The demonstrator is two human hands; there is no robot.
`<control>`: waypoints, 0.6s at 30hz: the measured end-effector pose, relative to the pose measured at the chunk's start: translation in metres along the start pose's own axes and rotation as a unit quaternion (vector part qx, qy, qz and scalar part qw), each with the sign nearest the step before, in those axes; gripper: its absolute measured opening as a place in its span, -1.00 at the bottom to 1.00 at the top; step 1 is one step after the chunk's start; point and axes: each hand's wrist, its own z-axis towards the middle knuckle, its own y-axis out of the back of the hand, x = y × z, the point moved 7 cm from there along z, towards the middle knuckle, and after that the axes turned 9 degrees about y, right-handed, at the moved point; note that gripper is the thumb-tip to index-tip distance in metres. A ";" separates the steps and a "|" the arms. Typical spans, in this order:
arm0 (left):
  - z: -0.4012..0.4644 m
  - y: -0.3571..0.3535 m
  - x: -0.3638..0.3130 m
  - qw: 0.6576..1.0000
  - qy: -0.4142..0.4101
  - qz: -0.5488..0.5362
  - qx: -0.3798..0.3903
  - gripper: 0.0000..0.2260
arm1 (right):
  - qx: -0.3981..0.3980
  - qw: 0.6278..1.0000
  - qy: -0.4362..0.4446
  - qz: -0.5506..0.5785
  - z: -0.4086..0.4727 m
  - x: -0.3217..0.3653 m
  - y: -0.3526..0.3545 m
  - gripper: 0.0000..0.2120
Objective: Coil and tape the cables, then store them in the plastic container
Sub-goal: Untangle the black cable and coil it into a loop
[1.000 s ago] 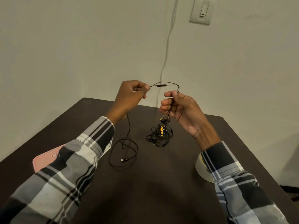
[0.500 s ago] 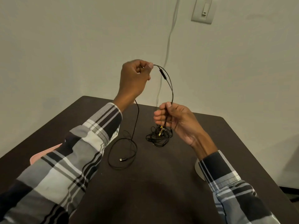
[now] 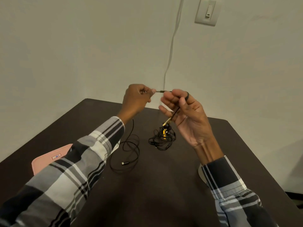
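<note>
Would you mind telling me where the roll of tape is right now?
In the head view, the roll of tape lies on the dark table at the right, mostly hidden under the right sleeve, nearer than the tangled cable bundle.

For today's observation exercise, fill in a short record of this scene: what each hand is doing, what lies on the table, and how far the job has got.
left hand: pinches the black cable, which trails down to a loose loop on the table
right hand: cable wound round a finger, grip curled on it
tangle: cable bundle below the right hand
pink container: on the left, partly under the sleeve
tape roll: mostly hidden by the right sleeve
stage: coiling; no tape applied yet
</note>
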 end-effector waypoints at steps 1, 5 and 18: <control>-0.005 -0.007 0.005 1.000 0.008 0.002 0.023 -0.78 | -0.014 1.000 0.021 0.007 0.003 0.005 0.002 -0.69; -0.030 -0.031 0.024 0.994 0.028 0.010 0.103 -0.68 | -0.063 0.995 0.077 -0.001 0.009 0.017 0.018 -0.69; -0.066 -0.022 0.000 0.978 -0.003 0.053 0.200 -0.77 | 0.050 0.854 -0.026 -0.517 0.001 0.002 0.035 -0.56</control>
